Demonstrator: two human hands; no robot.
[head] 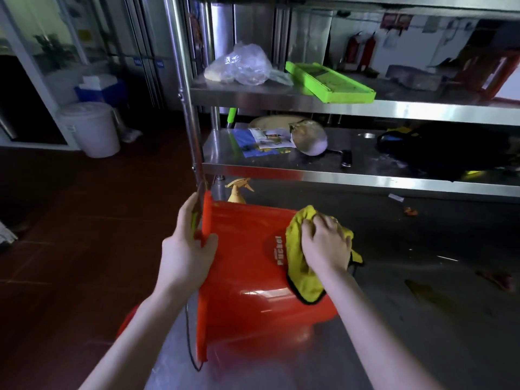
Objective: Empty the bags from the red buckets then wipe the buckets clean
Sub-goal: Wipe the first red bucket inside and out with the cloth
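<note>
A red bucket [242,266] lies on its side on the steel table [422,319], its mouth turned left over the table's edge. My left hand [185,246] grips the bucket's rim, thumb on the outside wall. My right hand [326,243] presses a yellow cloth [301,277] with a dark hem against the bucket's outer wall, beside its white printed label; the fingers are curled over the cloth. A thin wire handle hangs below the rim. Part of a second red object [128,319] shows behind my left forearm.
A yellow spray bottle [239,190] stands just behind the bucket. Steel shelves above hold a clear plastic bag [242,64], a green tray [329,81], papers and a bowl [309,137]. A white lidded bin [91,128] stands on the dark red floor at left.
</note>
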